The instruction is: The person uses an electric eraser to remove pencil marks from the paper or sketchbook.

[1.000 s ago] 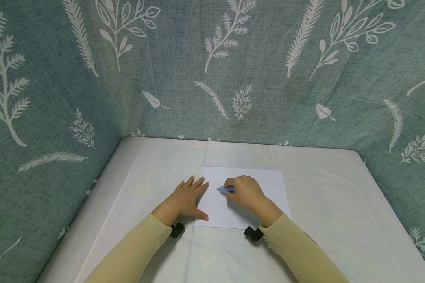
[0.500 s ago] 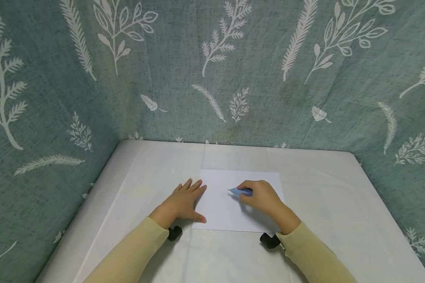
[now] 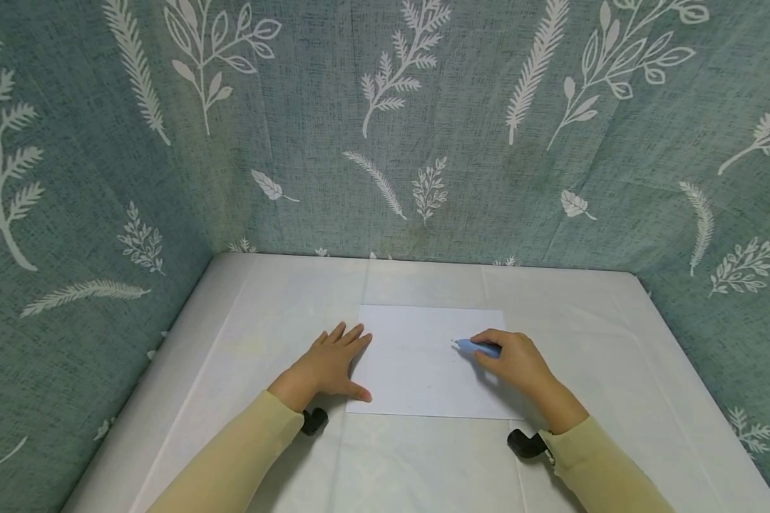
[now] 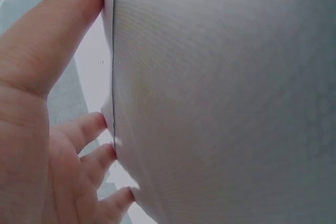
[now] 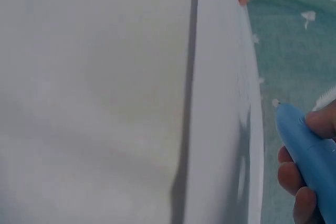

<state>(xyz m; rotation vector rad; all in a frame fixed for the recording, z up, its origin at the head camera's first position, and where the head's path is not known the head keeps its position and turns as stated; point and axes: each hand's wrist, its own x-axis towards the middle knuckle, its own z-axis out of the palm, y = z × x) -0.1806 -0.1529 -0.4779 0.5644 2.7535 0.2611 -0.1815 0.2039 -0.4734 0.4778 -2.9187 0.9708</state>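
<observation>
A white sheet of paper (image 3: 417,370) lies flat on the table, with a few faint small marks on it. My left hand (image 3: 330,363) rests with spread fingers on the sheet's left edge. In the right part of the sheet, my right hand (image 3: 516,360) pinches a blue pen-shaped tool (image 3: 478,348), its small pale tip pointing left. The right wrist view shows the thick, tapered blue tool (image 5: 310,150) with the thumb pressed on its side and the other fingers curled beneath. Whether the tip touches the paper cannot be told.
A white cloth (image 3: 282,299) covers the table. Green fabric (image 3: 334,107) with white leaf prints stands behind and at both sides. Dark wrist cameras (image 3: 526,443) stick out below the sleeves.
My right hand has moved rightward across the sheet with the blue pen-shaped tool in its fingers. The left hand has kept its place on the paper's left edge.
</observation>
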